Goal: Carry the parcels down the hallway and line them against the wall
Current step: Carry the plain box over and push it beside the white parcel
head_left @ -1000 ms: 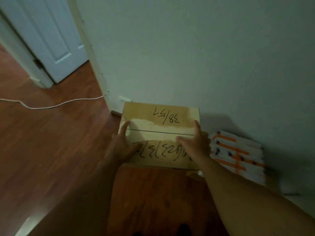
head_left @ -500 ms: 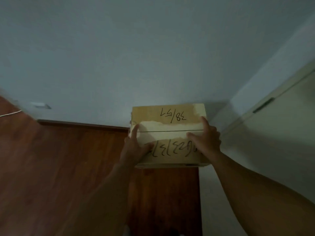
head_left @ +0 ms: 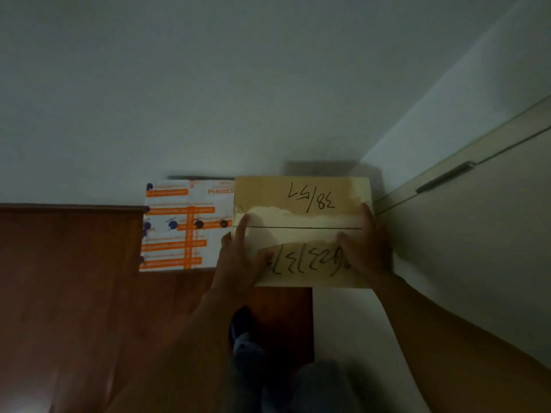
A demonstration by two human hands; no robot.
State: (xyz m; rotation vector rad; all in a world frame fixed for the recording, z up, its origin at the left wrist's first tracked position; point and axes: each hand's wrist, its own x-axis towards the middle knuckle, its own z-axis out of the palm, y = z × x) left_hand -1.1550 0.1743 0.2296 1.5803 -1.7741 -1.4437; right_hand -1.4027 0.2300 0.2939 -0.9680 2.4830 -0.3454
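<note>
Both hands grip a brown box (head_left: 301, 231) at the corner where the wall (head_left: 208, 99) meets a door (head_left: 477, 248). The left hand (head_left: 241, 260) clasps the box's left edge, forefinger stretched along the top; the right hand (head_left: 368, 248) clasps its right edge. Left of the box, touching it, a white-and-orange parcel (head_left: 185, 225) lies on the floor (head_left: 68, 278) against the wall.

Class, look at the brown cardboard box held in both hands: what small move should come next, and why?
Probably lower the brown cardboard box to the floor, flush against the wall. The left hand and right hand grip it beside the white-and-orange parcel already lying there.
</note>
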